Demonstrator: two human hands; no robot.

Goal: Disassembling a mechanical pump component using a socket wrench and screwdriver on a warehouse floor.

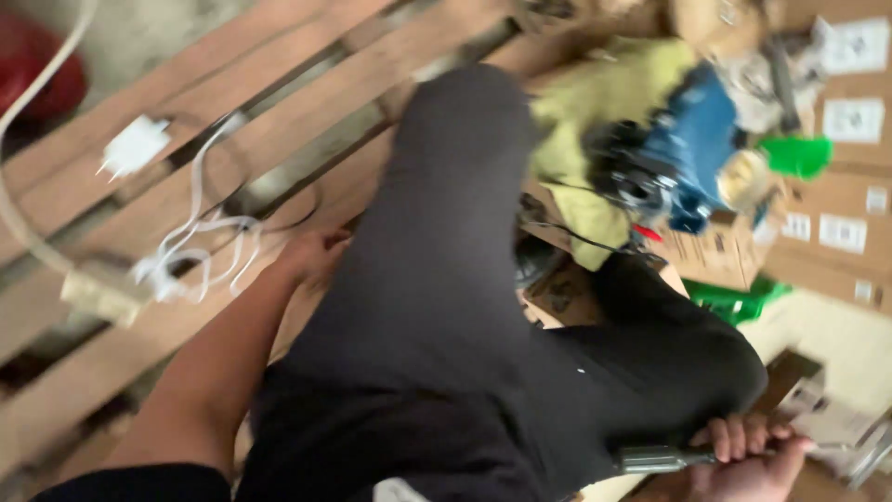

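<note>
Two hands in view. Left hand (314,253) pressed against the wooden slats (279,121), fingers hidden behind the raised knee, so open or closed impossible to tell. White cable (200,244) and white charger plug (135,146) just beyond it. Right hand (748,455) closed around a grey metal handle (662,458), beside the thigh.

left hand (314,256) is pressing flat at arm's length beside the raised knee; right hand (748,455) is curling closed, gripping.
</note>
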